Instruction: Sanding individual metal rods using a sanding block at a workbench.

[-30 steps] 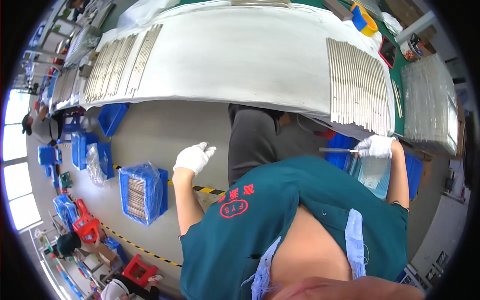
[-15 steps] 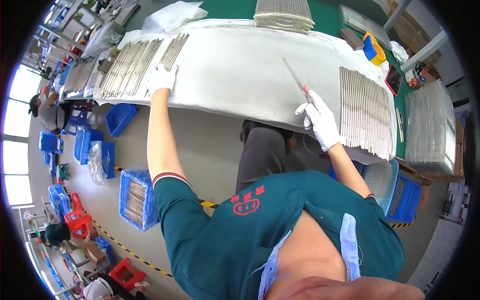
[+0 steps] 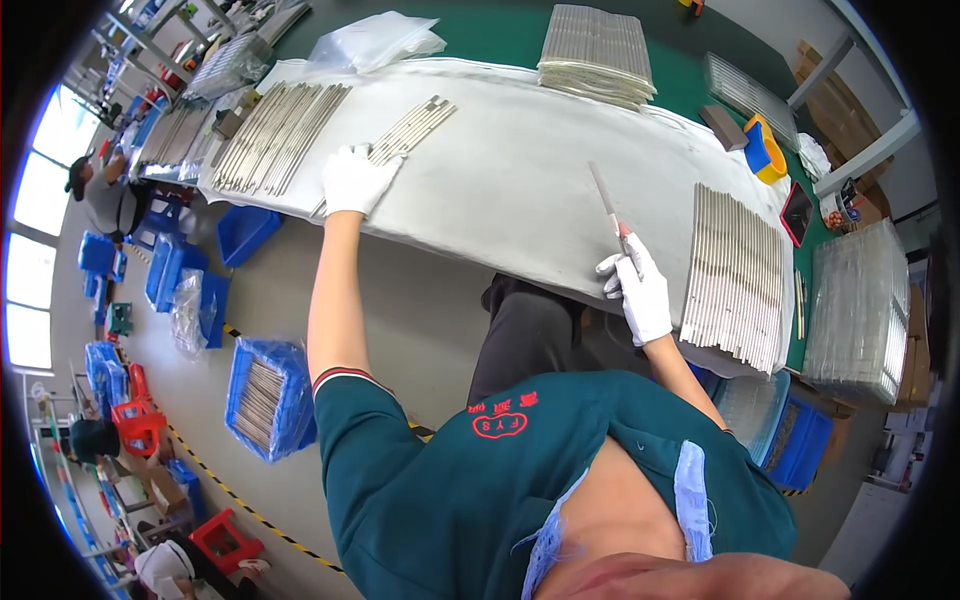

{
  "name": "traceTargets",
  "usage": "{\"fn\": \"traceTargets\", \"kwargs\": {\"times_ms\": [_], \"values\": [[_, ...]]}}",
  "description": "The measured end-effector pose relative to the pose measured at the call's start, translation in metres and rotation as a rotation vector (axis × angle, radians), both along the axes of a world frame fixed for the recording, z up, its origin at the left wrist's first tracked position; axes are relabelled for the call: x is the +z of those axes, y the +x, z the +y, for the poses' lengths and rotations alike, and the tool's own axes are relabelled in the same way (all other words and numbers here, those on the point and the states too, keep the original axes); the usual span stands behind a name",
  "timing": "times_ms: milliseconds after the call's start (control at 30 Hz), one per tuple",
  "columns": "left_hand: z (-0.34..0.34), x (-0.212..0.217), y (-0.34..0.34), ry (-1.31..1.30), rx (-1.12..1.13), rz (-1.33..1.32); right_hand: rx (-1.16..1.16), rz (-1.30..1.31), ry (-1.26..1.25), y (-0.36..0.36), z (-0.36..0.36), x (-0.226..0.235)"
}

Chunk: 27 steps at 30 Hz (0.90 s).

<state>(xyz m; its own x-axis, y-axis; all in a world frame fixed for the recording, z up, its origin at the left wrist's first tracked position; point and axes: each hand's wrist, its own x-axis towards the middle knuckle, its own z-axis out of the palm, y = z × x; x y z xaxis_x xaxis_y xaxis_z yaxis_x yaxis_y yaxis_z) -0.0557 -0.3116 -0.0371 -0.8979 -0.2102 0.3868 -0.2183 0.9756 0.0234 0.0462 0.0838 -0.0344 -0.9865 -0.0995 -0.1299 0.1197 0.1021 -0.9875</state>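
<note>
My left hand, in a white glove, is closed over a small bunch of thin metal rods on the white cloth. The rods' far ends stick out beyond my fingers, and the glove hides their middle. To the left lies a larger row of similar rods. My right hand, also gloved, pinches a narrow, flat greyish strip that points away from me over the cloth; its exact kind is unclear. Right of that hand, many rods lie side by side in a wide row.
A stack of ribbed clear trays and plastic bags sit at the table's far side. A blue-and-yellow tape dispenser, a grey block and a red-edged phone are at right. A blue bin of rods stands on the floor.
My left hand has slid right, and the small bunch of rods has moved with it, away from the larger row. My right hand still holds the strip, slightly lower in view.
</note>
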Motion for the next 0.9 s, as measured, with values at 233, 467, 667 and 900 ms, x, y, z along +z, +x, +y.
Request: {"fn": "traceTargets", "kwargs": {"times_ms": [233, 467, 667, 900], "values": [[0.063, -0.006, 0.031, 0.034, 0.135, 0.098, -0.02, -0.001, -0.063, -0.004, 0.001, 0.002], [0.08, -0.017, 0.028, -0.182, -0.09, 0.24, 0.072, -0.165, -0.157, 0.032, 0.016, 0.019], [0.114, -0.018, 0.018, -0.175, -0.211, 0.121, 0.048, -0.289, -0.069, 0.057, 0.026, 0.015], [0.119, -0.008, -0.022, 0.037, -0.129, 0.004, 0.161, -0.151, 0.44, 0.062, 0.036, 0.013]]}}
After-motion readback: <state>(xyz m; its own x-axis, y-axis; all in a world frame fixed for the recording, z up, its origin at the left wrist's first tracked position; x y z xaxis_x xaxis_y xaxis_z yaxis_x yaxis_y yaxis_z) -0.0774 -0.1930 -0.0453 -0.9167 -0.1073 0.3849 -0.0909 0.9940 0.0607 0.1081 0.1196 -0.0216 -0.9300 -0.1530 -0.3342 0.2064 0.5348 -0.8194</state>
